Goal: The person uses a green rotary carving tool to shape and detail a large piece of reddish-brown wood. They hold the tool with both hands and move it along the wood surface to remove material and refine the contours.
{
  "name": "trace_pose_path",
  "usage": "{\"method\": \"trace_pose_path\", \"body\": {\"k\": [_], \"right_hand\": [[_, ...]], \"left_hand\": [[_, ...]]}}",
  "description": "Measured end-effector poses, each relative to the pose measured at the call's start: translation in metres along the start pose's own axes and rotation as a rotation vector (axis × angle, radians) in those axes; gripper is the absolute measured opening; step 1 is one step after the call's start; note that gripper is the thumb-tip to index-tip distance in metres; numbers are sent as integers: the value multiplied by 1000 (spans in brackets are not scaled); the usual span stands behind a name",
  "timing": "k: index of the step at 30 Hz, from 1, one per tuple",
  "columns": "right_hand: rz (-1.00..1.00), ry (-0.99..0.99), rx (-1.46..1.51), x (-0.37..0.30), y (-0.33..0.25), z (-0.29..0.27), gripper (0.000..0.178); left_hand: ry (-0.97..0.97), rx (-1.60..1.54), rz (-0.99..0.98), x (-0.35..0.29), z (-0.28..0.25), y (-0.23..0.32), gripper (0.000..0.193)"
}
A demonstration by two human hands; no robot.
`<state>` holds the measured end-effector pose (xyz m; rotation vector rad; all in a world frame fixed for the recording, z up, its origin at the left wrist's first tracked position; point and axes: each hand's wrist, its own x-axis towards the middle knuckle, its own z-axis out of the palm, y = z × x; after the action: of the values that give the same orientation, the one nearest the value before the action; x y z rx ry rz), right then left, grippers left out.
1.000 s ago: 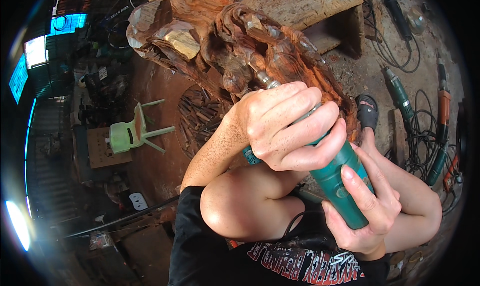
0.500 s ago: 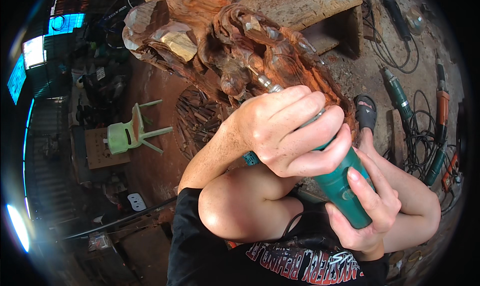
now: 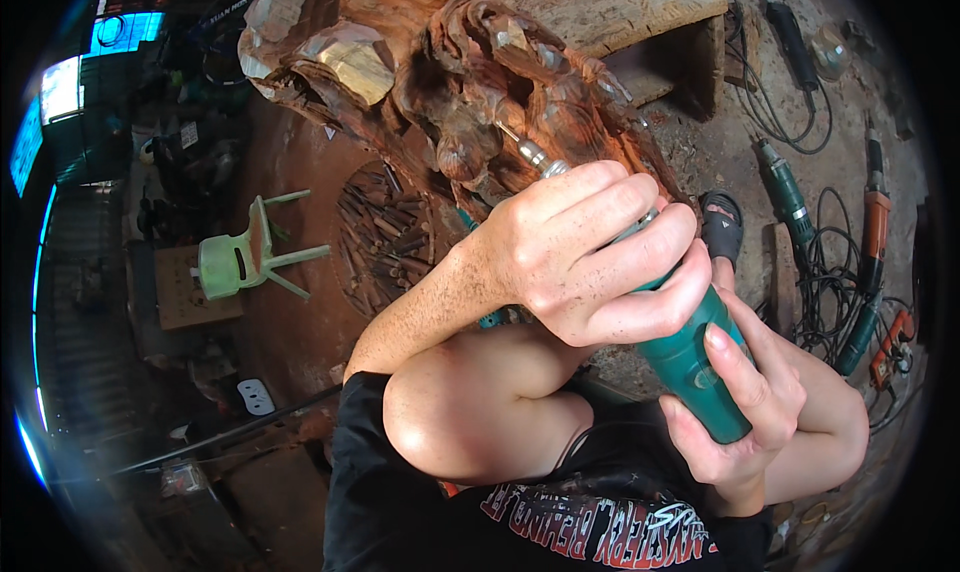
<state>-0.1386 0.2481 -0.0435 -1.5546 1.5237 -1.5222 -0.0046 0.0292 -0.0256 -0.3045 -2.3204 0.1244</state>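
Note:
My left hand (image 3: 600,252) is wrapped round the front of a green die grinder (image 3: 690,377). Lower down, my right hand (image 3: 755,412) grips the rear of its body between thumb and fingers. The grinder's metal collet and thin bit (image 3: 530,150) point up and left into a reddish-brown wood carving (image 3: 555,112). The bit's tip lies at a recess beside a rounded knob (image 3: 465,155) of the carving; whether it touches the wood I cannot tell. My bent legs are beneath my arms.
Behind the carving stands a worn wooden stool or block (image 3: 610,12). Several power tools, including a green grinder (image 3: 787,197) and an orange one (image 3: 877,227), lie with tangled cables on the right. Left are a pile of carving tools (image 3: 385,227) and a pale green chair (image 3: 240,257).
The view has shifted slightly, so the surroundings sit a little further left. Both hands keep their hold on the grinder, and its bit stays by the same recess.

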Motion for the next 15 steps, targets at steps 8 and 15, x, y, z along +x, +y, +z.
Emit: {"method": "trace_pose_path", "body": {"k": [8,15], "right_hand": [[-6,14,-15,4,0,0,72],[-65,15,-91,3,-3,3,75]], "left_hand": [[-2,-48,-26,2,1,-3,37],[-36,-137,-65,5,0,-6,42]]}}
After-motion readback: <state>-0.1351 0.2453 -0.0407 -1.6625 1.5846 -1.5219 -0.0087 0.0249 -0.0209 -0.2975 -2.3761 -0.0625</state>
